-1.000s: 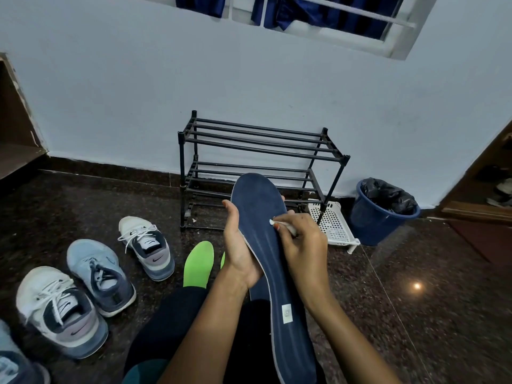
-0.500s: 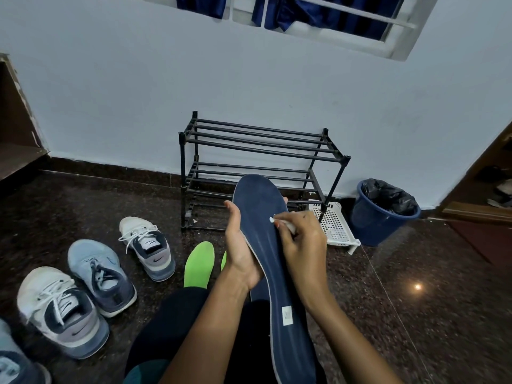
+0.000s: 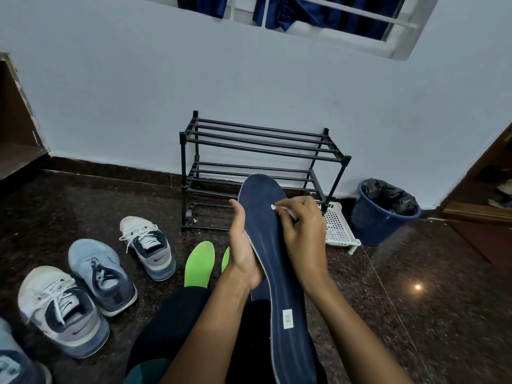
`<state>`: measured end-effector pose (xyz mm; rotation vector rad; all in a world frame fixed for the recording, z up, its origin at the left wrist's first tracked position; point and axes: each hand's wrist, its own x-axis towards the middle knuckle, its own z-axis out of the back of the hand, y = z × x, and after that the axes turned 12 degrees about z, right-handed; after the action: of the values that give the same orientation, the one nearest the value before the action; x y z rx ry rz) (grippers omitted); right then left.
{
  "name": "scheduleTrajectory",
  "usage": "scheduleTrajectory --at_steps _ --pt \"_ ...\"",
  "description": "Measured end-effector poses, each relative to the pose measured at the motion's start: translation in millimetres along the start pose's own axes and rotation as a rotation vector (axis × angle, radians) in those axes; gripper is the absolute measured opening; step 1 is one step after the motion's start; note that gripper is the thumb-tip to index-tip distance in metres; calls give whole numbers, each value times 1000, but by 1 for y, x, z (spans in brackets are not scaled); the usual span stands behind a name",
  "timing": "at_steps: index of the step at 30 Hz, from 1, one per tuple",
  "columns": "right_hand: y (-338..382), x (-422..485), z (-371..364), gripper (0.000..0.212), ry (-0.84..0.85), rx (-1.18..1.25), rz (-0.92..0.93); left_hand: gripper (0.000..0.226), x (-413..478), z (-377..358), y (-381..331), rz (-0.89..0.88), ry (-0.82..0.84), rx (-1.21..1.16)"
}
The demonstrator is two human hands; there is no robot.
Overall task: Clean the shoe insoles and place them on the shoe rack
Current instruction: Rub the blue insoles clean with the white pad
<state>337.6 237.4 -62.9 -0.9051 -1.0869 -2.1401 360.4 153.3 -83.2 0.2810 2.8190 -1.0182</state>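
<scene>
Navy insole [image 3: 273, 245] at frame centre looks light and floppy; left hand [image 3: 242, 253] grips its mid-length edge. Right hand [image 3: 303, 234] pinches a white-tipped stick [image 3: 279, 208].

A dark, speckled, polished stone floor [image 3: 443, 314] carries everything, with a small spot of light mirrored on its right side. A black metal-bar shoe rack [image 3: 257, 145] stands on it against the pale wall. Just beside the rack's right legs lies a white perforated plastic tray [image 3: 339, 227], and near that stands a round blue plastic bucket [image 3: 379, 225] lined with a black bag. In front of the rack a bright green foam insole [image 3: 199, 263] lies flat, a second green insole [image 3: 225, 259] next to it, mostly hidden. To the left sit a white-and-grey laced sneaker [image 3: 149, 245], a light blue sneaker [image 3: 101, 275] and another white-and-grey sneaker [image 3: 62, 309]; one more shoe [image 3: 13, 364] is cut off at the corner
</scene>
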Motion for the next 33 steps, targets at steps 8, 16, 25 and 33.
scheduleTrajectory --at_steps 8,16,25,33 --pt "17 -18 -6 15 31 55 -7 88 -2 -2 -4 15 35 7" --pt "22 -23 -1 16 85 65 -25 90 -3 -3 -3 16 37 38" --pt "34 -29 -2 15 113 123 -65 92 -1 0 -4 -11 39 50" --pt "31 -20 2 15 117 117 -112 95 -2 -2 -2 15 45 87"
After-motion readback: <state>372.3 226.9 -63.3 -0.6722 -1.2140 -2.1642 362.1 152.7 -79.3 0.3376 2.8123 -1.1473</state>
